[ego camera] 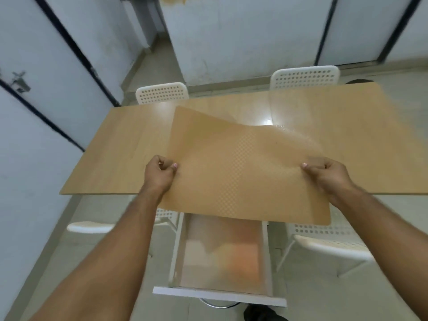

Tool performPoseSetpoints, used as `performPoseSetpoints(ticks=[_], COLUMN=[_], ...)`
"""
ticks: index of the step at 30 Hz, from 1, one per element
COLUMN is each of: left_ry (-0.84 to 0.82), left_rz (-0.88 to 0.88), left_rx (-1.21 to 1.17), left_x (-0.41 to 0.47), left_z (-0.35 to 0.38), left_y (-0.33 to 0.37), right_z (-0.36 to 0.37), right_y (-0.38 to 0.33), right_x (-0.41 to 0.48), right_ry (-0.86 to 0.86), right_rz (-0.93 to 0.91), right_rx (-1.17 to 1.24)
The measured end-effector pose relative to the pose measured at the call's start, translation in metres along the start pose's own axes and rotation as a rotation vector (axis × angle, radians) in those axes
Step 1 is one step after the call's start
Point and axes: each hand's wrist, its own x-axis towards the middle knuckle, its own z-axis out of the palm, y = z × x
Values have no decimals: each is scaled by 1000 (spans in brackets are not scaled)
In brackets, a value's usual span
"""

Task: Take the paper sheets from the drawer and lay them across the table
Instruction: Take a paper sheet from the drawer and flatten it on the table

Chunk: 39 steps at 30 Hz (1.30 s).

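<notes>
A large translucent tan sheet (240, 172) with a fine dotted texture hangs in the air over the near edge of the wooden table (111, 154). My left hand (159, 172) pinches its left edge and my right hand (328, 174) pinches its right edge. The sheet's far part bows over the tabletop and its near edge overhangs the open white drawer (220, 293) below. Inside the drawer lie more pale and orange sheets (231, 253), blurred.
Two white perforated chairs (162, 92) (305, 77) stand at the table's far side. Two more chairs (92, 227) (331, 246) flank the drawer on the near side. Pale walls with dark frames close in on the left and behind.
</notes>
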Motion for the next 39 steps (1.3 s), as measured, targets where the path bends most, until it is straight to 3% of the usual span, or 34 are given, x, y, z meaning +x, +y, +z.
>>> performPoseSetpoints(ticks=[10, 23, 28, 39], left_ry=[-172, -120, -63, -31], left_rz=[53, -114, -167, -269], left_rx=[-141, -196, -189, -75], left_x=[-86, -152, -154, -105], left_z=[90, 321, 371, 426], left_y=[63, 138, 162, 132], right_z=[-148, -347, -374, -339], right_y=[-5, -32, -37, -12], right_x=[-33, 113, 172, 256], right_ry=[218, 195, 159, 194], right_rz=[-121, -72, -28, 32], right_rx=[5, -58, -102, -394])
